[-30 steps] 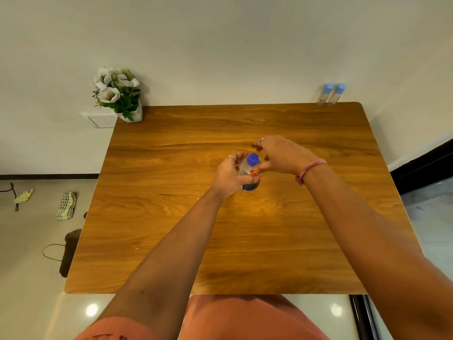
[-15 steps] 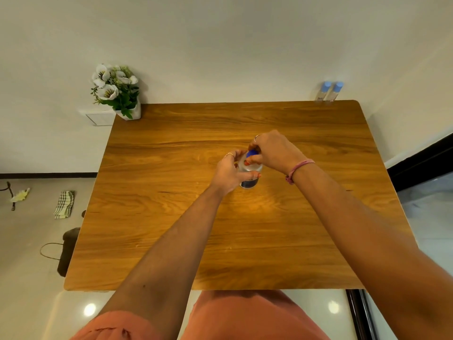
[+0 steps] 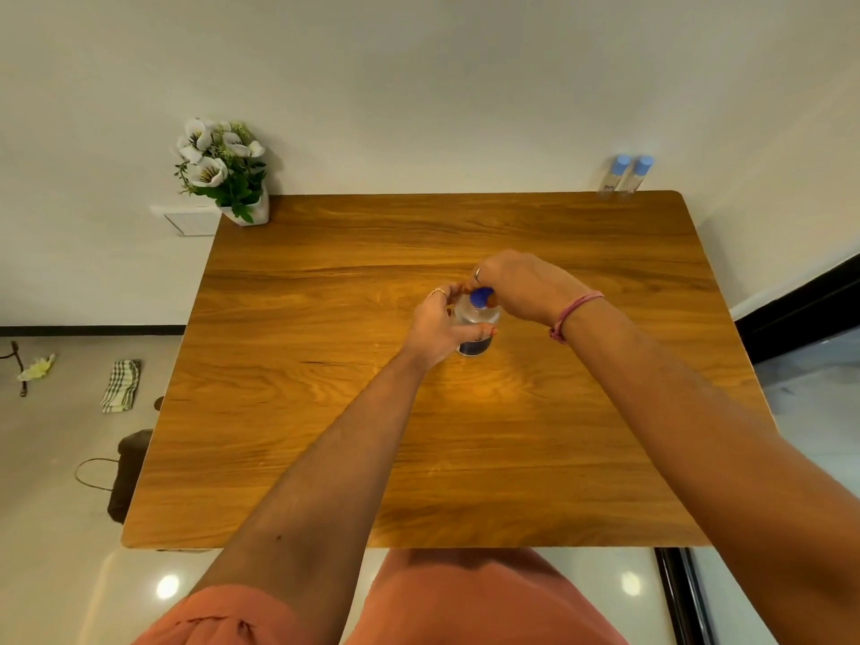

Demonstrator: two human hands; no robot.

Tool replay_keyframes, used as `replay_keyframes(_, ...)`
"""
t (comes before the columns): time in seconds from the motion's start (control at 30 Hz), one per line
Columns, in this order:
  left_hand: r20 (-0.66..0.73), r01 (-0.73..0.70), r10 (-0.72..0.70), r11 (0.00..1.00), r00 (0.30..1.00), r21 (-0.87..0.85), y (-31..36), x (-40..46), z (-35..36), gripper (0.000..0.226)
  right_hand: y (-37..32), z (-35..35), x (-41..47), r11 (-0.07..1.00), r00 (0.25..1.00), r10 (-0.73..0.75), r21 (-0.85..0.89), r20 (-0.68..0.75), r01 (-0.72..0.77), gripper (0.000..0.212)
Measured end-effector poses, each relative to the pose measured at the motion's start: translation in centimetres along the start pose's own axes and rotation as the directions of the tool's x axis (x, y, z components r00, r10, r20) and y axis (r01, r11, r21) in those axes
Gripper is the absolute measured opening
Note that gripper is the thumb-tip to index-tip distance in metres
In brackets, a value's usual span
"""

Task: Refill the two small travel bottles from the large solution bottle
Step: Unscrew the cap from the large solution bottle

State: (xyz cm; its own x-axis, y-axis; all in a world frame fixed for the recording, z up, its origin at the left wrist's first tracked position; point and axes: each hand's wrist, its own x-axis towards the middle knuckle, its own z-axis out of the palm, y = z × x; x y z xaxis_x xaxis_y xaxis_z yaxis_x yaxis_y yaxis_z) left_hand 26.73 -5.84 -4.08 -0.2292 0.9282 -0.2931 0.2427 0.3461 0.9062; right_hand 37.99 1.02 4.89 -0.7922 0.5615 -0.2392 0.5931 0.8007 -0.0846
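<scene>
Nearest the camera, 2 bare forearms reach forward over a wooden table (image 3: 325, 458); their upper parts are cut off by the bottom and right edges, above a stretch of orange clothing.

The left hand (image 3: 435, 325) is wrapped around the body of the large solution bottle (image 3: 474, 325), thumb across its near side, so most of the bottle's left side is hidden behind the palm. The bottle stands upright on the table between the 2 hands; only its clear shoulder and a dark band near the base show, and any label text is too small to read.

The right hand (image 3: 516, 284), with a pink band on its wrist, curls down over the top and pinches the blue cap (image 3: 479, 300) with its fingertips. Part of the cap is covered by those fingers, and whether it is loosened cannot be told.

Well beyond the right hand, at the table's far right corner against the wall, 2 small travel bottles (image 3: 626, 176) with light blue caps stand upright, touching or nearly so. Far beyond the left hand, at the far left corner, sits a small white pot of flowers (image 3: 223, 172).
</scene>
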Motion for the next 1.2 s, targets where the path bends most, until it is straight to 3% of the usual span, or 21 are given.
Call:
replay_keyframes(0.1, -0.003, 0.008, -0.008, 1.0, 1.0, 0.008, 0.0, 0.0, 0.0, 0.074, 0.0, -0.2, 0.4, 0.995, 0.996, 0.089, 0.04, 0.009, -0.089, 0.022)
replay_keyframes(0.3, -0.006, 0.013, -0.013, 1.0, 1.0, 0.008, -0.2, 0.1, 0.2, 0.076, -0.2, 1.4, 0.1, 0.963, 0.97, 0.215, -0.139, -0.115, -0.231, 0.038)
replay_keyframes(0.47, -0.001, -0.018, 0.018, 1.0, 1.0, 0.003, 0.1, -0.1, 0.0, 0.071, 0.6, 0.9, 0.3, 0.992, 0.99, 0.086, 0.081, 0.115, -0.095, 0.043)
replay_keyframes(0.6, 0.0, -0.01, 0.01, 1.0, 1.0, -0.02, -0.1, -0.1, -0.1, 0.069, 0.3, 0.9, 0.5, 0.997, 0.998, 0.055, 0.046, 0.02, -0.056, 0.021)
replay_keyframes(0.83, -0.003, 0.003, -0.003, 1.0, 1.0, -0.012, -0.3, 0.0, 0.2, 0.076, -1.1, 1.0, -0.1, 0.949, 0.964, 0.249, -0.177, -0.098, -0.263, 0.045)
replay_keyframes(1.07, -0.004, -0.016, 0.016, 1.0, 1.0, -0.008, -0.2, 0.0, 0.0, 0.071, -0.5, -0.4, 0.1, 0.999, 0.998, 0.043, -0.029, 0.04, -0.042, 0.033)
replay_keyframes(1.2, -0.005, -0.026, 0.026, 1.0, 1.0, 0.006, -0.3, -0.1, 0.0, 0.069, -0.6, -0.2, 0.2, 0.998, 0.998, 0.055, -0.043, 0.016, -0.054, 0.017)
